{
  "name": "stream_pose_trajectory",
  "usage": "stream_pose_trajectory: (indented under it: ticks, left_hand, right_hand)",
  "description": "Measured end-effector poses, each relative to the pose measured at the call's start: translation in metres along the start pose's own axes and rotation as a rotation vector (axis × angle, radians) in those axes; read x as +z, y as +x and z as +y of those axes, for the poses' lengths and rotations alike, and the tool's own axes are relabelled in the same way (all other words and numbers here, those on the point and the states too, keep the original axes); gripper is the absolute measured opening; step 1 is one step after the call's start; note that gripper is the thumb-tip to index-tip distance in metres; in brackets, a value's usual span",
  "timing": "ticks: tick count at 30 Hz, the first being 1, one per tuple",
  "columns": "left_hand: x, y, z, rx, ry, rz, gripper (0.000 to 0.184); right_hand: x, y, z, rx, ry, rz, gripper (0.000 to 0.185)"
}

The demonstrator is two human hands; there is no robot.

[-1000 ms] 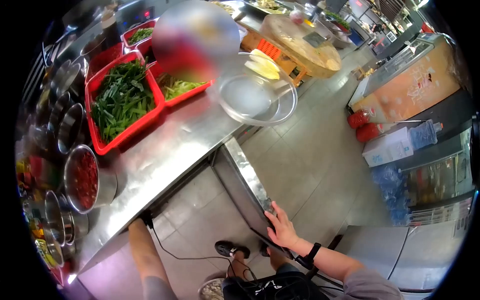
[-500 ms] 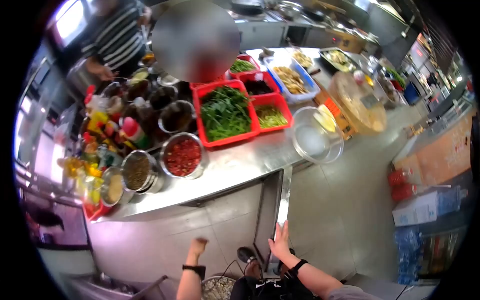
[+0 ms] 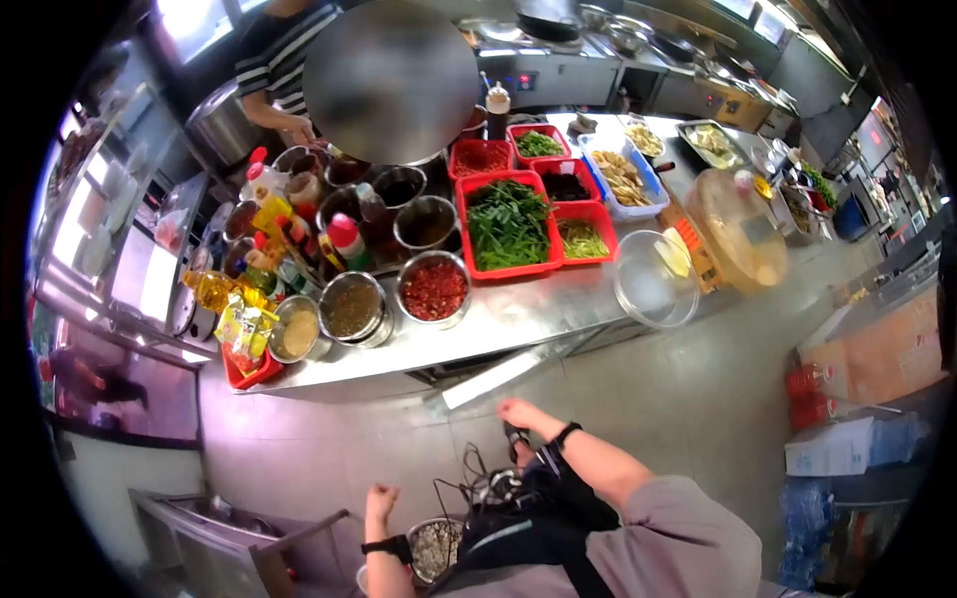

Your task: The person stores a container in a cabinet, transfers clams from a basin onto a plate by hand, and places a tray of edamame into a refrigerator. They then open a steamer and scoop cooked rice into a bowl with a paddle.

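In the head view, the steel counter (image 3: 538, 311) is already laid out; leafy greens (image 3: 506, 221) fill a red tray (image 3: 510, 273) on it, chopped red pieces (image 3: 434, 289) sit in a metal bowl (image 3: 456, 317) nearer the counter's front edge, and a clear bowl (image 3: 648, 294) stands at its end; a metal panel (image 3: 490, 379), seemingly a door, slants out below the counter's front; I judge its swing partway, not yet flush; the right hand (image 3: 516, 411) is just beside that panel, fingers apparently curled, though I cannot tell whether they touch or grip it; the left hand (image 3: 382, 498) hangs well apart from the counter, near a tub (image 3: 441, 520); its fingers bend in around nothing visible, too small to tell if they meet; a co-worker (image 3: 282, 50) stands across the counter.
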State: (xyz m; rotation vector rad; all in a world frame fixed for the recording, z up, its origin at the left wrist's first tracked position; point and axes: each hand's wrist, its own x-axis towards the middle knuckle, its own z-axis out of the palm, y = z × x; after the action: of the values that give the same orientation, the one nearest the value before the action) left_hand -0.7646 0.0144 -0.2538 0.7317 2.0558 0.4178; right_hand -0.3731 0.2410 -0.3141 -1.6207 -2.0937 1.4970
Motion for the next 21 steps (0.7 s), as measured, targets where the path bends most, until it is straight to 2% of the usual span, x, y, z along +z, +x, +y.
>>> stream_pose_trajectory:
  ticks: [2, 4, 5, 7, 9, 10, 12, 13, 14, 15, 16, 17, 18, 21]
  left_hand:
    - [0.001, -0.003, 0.023, -0.027, -0.097, -0.035, 0.029]
    - [0.002, -0.002, 0.042, -0.057, -0.176, -0.059, 0.024]
    - [0.002, 0.000, 0.053, -0.042, -0.162, -0.072, 0.024]
    - [0.000, 0.007, 0.075, -0.186, -0.178, -0.083, 0.022]
    - [-0.003, 0.020, 0.097, -0.175, -0.149, -0.115, 0.021]
    - [-0.004, 0.027, 0.106, -0.187, -0.158, -0.117, 0.020]
    - [-0.009, 0.042, 0.125, -0.180, -0.160, -0.117, 0.021]
    - [-0.013, 0.050, 0.132, -0.183, -0.176, -0.101, 0.022]
    - [-0.015, 0.061, 0.133, -0.171, -0.170, -0.121, 0.022]
    - [-0.021, 0.073, 0.128, -0.176, -0.182, -0.126, 0.023]
    - [-0.027, 0.082, 0.125, -0.185, -0.192, -0.127, 0.023]
    - [-0.033, 0.088, 0.125, -0.185, -0.182, -0.116, 0.024]
    - [-0.041, 0.093, 0.125, -0.186, -0.180, -0.117, 0.024]
    - [-0.070, 0.101, 0.114, -0.205, -0.153, -0.033, 0.030]
  right_hand:
    - [0.012, 0.037, 0.015, -0.187, -0.166, -0.117, 0.021]
    - [0.009, 0.070, 0.003, -0.192, -0.282, -0.273, 0.027]
    - [0.003, 0.081, -0.009, -0.154, -0.314, -0.216, 0.034]
    - [-0.001, 0.103, -0.013, -0.130, -0.273, -0.116, 0.048]
    - [-0.021, 0.115, -0.020, -0.132, -0.195, -0.052, 0.055]
    - [-0.045, 0.105, -0.045, -0.129, -0.273, -0.144, 0.035]
    - [-0.040, 0.127, -0.043, -0.099, -0.354, -0.344, 0.029]
    - [-0.005, 0.148, -0.021, -0.067, -0.352, -0.446, 0.031]
    - [0.004, 0.150, -0.025, -0.125, -0.312, -0.532, 0.038]
    - [0.005, 0.145, -0.034, -0.180, -0.267, -0.618, 0.050]
    - [-0.005, 0.127, -0.055, -0.349, -0.159, -0.642, 0.045]
    - [0.006, 0.123, -0.085, -0.298, -0.240, -0.699, 0.042]
    - [-0.004, 0.110, -0.103, -0.587, -0.061, -0.760, 0.043]
    - [0.037, 0.116, -0.184, -0.509, 0.027, -0.935, 0.041]
